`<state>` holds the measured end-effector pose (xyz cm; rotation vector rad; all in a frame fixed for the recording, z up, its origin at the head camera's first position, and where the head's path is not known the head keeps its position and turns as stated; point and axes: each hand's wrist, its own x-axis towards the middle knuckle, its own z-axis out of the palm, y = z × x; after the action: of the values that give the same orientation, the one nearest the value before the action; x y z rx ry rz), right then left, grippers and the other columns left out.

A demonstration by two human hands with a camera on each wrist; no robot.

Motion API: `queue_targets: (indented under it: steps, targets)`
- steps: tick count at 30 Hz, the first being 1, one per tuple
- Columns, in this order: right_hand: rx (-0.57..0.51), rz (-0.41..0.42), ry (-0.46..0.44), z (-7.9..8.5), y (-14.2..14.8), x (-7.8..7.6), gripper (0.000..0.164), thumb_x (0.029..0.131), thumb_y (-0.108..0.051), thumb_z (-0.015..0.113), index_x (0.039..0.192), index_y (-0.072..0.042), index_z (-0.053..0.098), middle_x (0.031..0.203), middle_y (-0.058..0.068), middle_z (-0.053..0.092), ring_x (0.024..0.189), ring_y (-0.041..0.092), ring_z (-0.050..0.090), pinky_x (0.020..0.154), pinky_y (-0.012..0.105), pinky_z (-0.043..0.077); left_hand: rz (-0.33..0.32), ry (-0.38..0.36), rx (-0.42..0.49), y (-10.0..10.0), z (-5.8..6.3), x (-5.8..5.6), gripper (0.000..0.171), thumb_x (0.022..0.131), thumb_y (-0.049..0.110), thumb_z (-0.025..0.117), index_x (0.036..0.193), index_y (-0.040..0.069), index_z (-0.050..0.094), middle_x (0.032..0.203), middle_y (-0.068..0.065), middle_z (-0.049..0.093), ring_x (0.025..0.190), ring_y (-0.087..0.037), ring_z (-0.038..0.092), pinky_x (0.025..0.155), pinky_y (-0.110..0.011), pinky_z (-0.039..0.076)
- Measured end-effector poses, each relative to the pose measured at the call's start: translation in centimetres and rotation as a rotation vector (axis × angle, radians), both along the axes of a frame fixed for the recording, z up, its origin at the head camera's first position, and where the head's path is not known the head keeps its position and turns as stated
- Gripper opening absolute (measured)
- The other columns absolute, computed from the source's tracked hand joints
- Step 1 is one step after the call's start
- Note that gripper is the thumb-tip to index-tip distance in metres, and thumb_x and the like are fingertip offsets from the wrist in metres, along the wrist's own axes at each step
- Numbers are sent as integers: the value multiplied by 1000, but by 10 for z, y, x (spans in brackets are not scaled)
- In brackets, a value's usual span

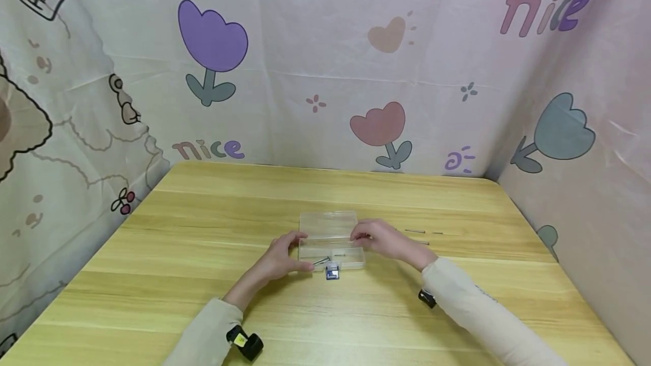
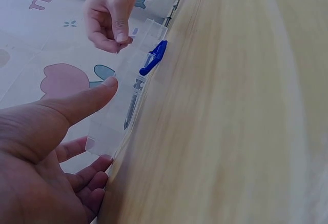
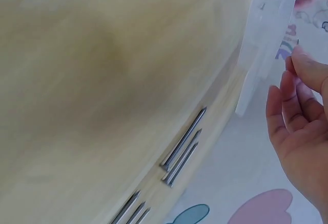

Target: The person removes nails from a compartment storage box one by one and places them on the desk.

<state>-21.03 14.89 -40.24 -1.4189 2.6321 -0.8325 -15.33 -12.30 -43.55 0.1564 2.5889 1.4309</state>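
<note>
A clear plastic box with its lid swung back lies on the table, a blue latch at its front. Inside it are a few metal nails. My left hand spans the left end of the box, thumb at the front corner and fingers at the back, with the thumb straight in the left wrist view. Over the right side of the box is my right hand, thumb and index finger pinched together. A thin small thing shows at those fingertips in the left wrist view, mostly hidden; I cannot tell its kind.
Several loose nails lie in small groups on the wooden table to the right of the box, near my right wrist. A printed cloth hangs behind the table and along both sides.
</note>
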Motion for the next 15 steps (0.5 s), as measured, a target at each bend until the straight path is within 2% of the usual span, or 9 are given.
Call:
queue_targets:
  steps: [6,15]
  targets:
    - [16,-36,-3,-1,11,-2,13,85,5,67,97,2,71,92,6,66,82,16,63,74,24,53,3,-2,0,-1,-1,0,73,70,22,88,133,9,54,129,-14,54,123,-37,40,100,-58,34]
    - [28,-102,49,-3,32,-7,9,87,4,66,94,-1,71,92,6,68,84,18,64,74,29,53,3,-2,3,-1,-2,-1,73,70,22,88,133,9,54,128,-14,55,122,-36,40,100,-58,35]
